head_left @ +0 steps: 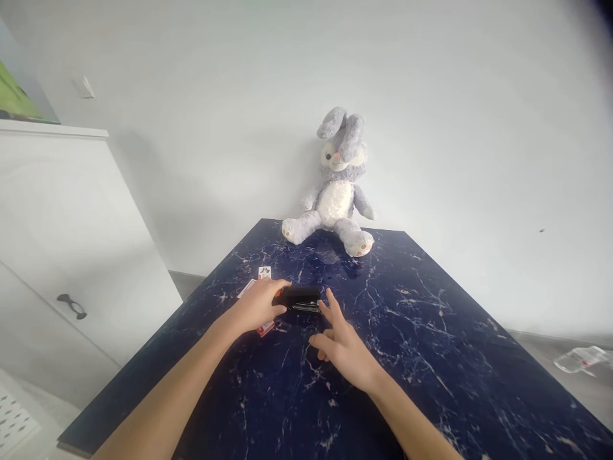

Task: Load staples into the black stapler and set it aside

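A black stapler [301, 296] with an orange part at its left end lies across the middle of the view. My left hand [261, 303] grips that left end, thumb on the near side and fingers on the far side. At the stapler's right end, my right hand [338, 338] has its fingers apart, the index finger stretched toward the tip; whether it touches cannot be made out. Partly hidden under and behind my left hand are small white and red cards or boxes [264, 273], with a red piece [265, 328] showing below the wrist.
A grey plush rabbit [335, 198] sits at the far edge of the dark blue marbled table [421, 332], against the wall. To the left stands a white cabinet [62, 211] with a dark handle. Clear plastic packaging [580, 360] lies on the floor at right.
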`<state>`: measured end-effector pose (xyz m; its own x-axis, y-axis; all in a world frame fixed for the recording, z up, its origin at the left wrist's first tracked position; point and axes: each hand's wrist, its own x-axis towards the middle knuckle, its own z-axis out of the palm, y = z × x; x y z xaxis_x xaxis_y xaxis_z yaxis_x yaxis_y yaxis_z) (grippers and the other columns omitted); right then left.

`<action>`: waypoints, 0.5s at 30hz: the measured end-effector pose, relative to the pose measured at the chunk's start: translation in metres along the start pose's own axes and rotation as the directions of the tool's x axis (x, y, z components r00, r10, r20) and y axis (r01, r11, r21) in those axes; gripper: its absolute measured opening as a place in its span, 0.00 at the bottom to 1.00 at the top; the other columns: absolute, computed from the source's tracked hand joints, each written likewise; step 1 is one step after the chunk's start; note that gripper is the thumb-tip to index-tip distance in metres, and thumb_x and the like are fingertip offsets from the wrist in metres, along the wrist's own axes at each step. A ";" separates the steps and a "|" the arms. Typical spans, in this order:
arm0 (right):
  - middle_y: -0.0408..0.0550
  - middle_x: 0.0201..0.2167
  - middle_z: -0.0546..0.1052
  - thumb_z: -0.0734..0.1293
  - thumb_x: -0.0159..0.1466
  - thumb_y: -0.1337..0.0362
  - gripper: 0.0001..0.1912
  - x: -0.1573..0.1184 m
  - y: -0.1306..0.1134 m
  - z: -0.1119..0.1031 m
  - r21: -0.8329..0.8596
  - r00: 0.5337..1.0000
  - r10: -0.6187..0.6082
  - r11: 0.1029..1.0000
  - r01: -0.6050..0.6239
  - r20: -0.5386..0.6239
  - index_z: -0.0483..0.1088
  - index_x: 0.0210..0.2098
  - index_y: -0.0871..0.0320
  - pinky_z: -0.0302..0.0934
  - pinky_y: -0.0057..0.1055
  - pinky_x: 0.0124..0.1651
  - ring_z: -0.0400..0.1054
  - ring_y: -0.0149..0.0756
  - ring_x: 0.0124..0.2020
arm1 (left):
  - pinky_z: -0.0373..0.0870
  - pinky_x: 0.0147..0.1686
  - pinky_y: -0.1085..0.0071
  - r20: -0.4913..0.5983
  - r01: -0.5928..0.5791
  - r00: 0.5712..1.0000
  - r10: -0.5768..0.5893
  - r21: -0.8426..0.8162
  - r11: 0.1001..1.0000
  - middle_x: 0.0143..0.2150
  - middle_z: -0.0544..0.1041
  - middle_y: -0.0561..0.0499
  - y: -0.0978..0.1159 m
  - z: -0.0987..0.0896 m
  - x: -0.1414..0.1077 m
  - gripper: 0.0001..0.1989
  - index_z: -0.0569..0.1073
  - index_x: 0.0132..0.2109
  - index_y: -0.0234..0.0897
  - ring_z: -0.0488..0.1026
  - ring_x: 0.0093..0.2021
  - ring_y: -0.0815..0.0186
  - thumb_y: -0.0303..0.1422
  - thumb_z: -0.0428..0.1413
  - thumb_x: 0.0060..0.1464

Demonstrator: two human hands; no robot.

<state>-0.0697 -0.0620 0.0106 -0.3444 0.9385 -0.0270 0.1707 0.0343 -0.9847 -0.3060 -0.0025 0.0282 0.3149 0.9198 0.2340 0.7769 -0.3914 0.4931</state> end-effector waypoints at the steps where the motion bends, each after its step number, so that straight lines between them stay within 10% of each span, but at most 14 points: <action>1: 0.56 0.73 0.43 0.65 0.59 0.62 0.50 0.000 -0.001 0.000 0.029 1.000 0.019 0.999 -0.020 0.020 0.30 0.71 0.36 0.70 0.35 0.34 0.72 0.29 0.26 | 0.66 0.44 0.62 -0.003 0.007 1.000 -0.007 -0.013 1.000 0.46 0.79 0.44 -0.001 0.001 0.001 0.25 0.75 0.56 0.46 0.74 0.47 0.49 0.37 0.62 0.49; 8: 0.56 0.73 0.42 0.66 0.58 0.63 0.51 0.000 0.000 0.005 0.102 0.999 0.030 0.994 -0.031 0.015 0.32 0.71 0.37 0.71 0.34 0.31 0.73 0.30 0.26 | 0.67 0.44 0.62 -0.012 0.030 0.999 -0.031 -0.076 0.997 0.45 0.79 0.46 -0.004 -0.001 0.001 0.24 0.76 0.53 0.49 0.75 0.46 0.50 0.37 0.64 0.47; 15: 0.53 0.60 0.70 0.67 0.59 0.61 0.41 0.016 0.019 -0.006 -0.125 0.967 -0.064 0.992 0.034 -0.248 0.49 0.69 0.46 0.71 0.34 0.28 0.71 0.30 0.21 | 0.66 0.48 0.62 0.007 -0.005 1.000 0.006 -0.054 0.999 0.49 0.79 0.45 0.004 0.002 -0.001 0.29 0.73 0.58 0.49 0.74 0.48 0.51 0.42 0.65 0.47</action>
<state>-0.0670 -0.0441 -0.0072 -0.1146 0.9902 0.0795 0.2728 0.1083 -0.9559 -0.3018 -0.0047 0.0279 0.3230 0.9178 0.2309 0.7450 -0.3970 0.5361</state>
